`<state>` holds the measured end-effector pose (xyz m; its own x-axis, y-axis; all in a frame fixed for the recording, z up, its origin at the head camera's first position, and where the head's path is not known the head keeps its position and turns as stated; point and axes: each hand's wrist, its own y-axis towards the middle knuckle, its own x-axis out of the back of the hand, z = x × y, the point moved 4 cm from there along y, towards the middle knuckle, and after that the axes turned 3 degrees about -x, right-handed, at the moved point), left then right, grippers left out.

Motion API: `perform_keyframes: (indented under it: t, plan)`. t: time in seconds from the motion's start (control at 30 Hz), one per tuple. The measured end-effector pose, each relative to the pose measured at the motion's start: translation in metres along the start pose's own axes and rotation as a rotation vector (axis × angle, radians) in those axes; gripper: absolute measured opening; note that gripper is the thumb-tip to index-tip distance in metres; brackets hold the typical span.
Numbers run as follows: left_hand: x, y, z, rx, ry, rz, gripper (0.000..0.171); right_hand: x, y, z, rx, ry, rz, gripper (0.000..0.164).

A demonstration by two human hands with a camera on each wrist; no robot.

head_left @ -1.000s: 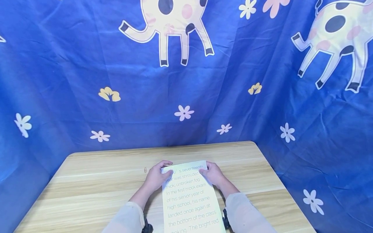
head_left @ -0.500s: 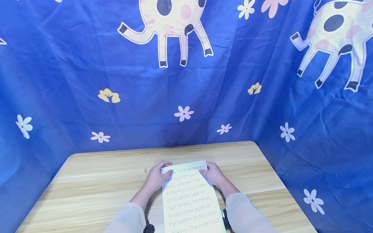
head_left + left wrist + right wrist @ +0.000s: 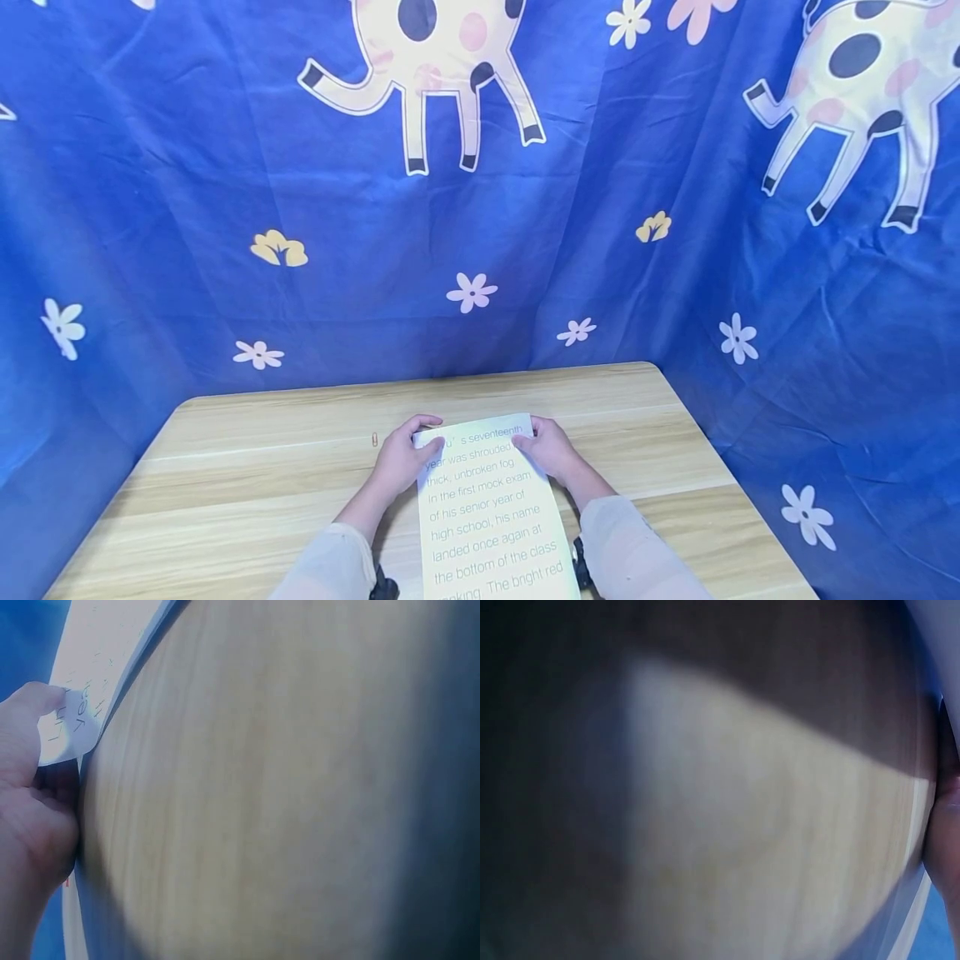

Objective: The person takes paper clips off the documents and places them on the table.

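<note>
Curtain: blue cloth (image 3: 150,192) is hanging beyond the desk's far edge and along its right edge, showing spotted animals and flowers.
Desk: a pale wood-grain top (image 3: 247,475) is spreading under both arms, its far-left and far-right corners showing rounded.
Paper: the printed sheet (image 3: 491,508) is lying between the two hands, its top edge facing the desk's far edge and its lower end running out of view at the near side.
Writing on the paper: black print is reading "seventeenth year was shrouded", "thick, unbroken fog", "In the first mock exam of his senior year of high school, his name landed once again at the bottom of the class", "The bright red"; the left thumb is partly covering the opening.
Left hand: its fingers (image 3: 405,454) are pinching the paper's top-left corner, thumb in front, others behind.
Right hand: its fingers (image 3: 551,450) are gripping the top-right corner, thumb in front.
Paper clip: a small reddish one (image 3: 375,439) is resting just left of the left hand, toward the desk's far-left corner.
</note>
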<state>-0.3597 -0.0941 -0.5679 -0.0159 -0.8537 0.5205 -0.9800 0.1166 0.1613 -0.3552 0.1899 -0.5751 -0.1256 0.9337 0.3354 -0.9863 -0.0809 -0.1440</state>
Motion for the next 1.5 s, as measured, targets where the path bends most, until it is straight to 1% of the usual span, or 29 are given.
perform_keyframes:
  t: [0.13, 0.33, 0.57, 0.8, 1.07, 1.5]
  plan:
    - [0.0021, -0.0005, -0.0001, 0.012, -0.010, -0.012, 0.035, 0.0001, 0.0002, -0.0005, -0.001, 0.002, 0.003, 0.027]
    - [0.0031, -0.0007, 0.0009, 0.030, -0.022, -0.013, 0.036, 0.0001, 0.0006, -0.0012, 0.003, 0.005, 0.003, 0.029]
    - [0.0033, -0.0018, 0.0015, 0.038, -0.043, -0.022, 0.038, -0.0003, 0.0004, -0.0019, -0.005, 0.005, 0.007, 0.028]
    - [0.0034, -0.0025, 0.0014, 0.045, -0.037, -0.033, 0.039, 0.0005, 0.0002, -0.0014, -0.001, -0.007, 0.010, 0.029]
    - [0.0057, -0.0007, 0.0040, 0.071, -0.112, -0.060, 0.039, 0.0023, -0.0007, -0.0006, -0.020, -0.002, 0.004, 0.030]
    - [0.0066, -0.0013, 0.0081, 0.102, -0.214, -0.077, 0.042, 0.0014, -0.0005, 0.0001, -0.010, -0.017, 0.006, 0.030]
